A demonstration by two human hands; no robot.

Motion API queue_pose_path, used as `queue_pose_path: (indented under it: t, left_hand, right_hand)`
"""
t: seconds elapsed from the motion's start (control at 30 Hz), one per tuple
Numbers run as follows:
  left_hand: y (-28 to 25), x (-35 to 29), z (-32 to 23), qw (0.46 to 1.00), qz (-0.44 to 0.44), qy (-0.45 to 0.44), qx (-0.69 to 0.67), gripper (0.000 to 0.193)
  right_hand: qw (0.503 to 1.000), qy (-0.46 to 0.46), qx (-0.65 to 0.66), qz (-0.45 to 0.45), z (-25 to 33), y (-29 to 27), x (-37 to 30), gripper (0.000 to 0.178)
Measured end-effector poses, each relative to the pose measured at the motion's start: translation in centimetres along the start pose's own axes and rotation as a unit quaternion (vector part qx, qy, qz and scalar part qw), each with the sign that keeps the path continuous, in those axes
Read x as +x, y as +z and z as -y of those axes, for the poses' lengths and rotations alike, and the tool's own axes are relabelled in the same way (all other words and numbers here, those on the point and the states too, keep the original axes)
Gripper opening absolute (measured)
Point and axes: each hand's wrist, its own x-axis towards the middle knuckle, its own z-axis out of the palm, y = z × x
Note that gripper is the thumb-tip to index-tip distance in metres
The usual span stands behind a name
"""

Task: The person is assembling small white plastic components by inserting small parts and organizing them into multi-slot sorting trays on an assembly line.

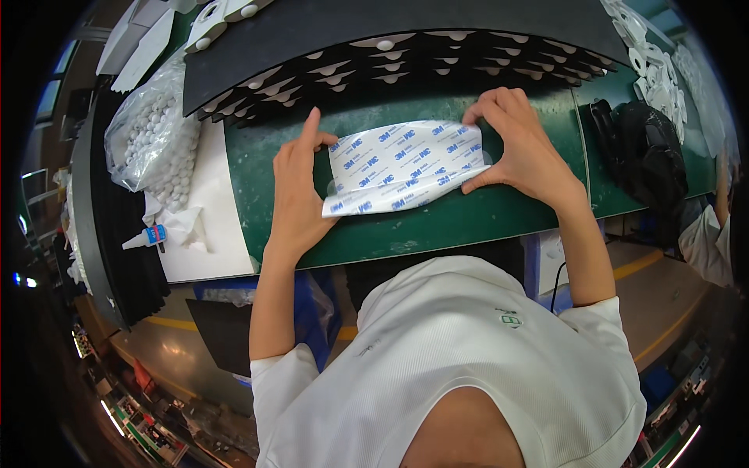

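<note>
A white sheet of adhesive backing paper with blue print (409, 160) lies between my hands over the green tabletop (374, 238). Its near edge is curled or folded up. My left hand (292, 195) grips the sheet's left end, with the thumb at the near corner, another finger at the far corner and the index finger raised. At the right end, my right hand (527, 144) holds the sheet between its thumb at the near corner and its bent fingers at the far corner. What lies under the sheet is hidden.
Stacked black panels (437, 19) with white round pieces span the far side. On the left are a clear bag of white balls (160, 125), a small glue bottle (147, 237) and a crumpled tissue (187, 228). A black bag (647, 148) and white parts (655, 78) sit right.
</note>
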Motion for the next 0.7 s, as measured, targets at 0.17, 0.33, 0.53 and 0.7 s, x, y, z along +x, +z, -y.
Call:
queue_pose_path:
  t: [0.17, 0.33, 0.53, 0.7]
  left_hand:
    - [-0.7, 1.0, -0.1, 1.0, 0.022, 0.003, 0.005, 0.072]
    - [-0.7, 0.5, 0.9, 0.996, 0.012, 0.081, -0.029, 0.038]
    - [-0.7, 0.7, 1.7, 0.984, 0.02, 0.013, -0.176, 0.017]
    - [-1.0, 0.5, 1.5, 0.973, 0.025, -0.049, -0.222, 0.009]
  right_hand:
    - [0.998, -0.026, 0.043, 0.042, -0.3, -0.3, -0.4, 0.045]
    - [0.992, -0.1, 0.073, -0.036, -1.2, 0.9, -2.1, 0.026]
    - [0.993, -0.009, 0.065, -0.093, -0.4, 1.8, -2.4, 0.011]
    - [0.897, 0.119, 0.42, -0.067, 0.2, 2.0, -0.6, 0.011]
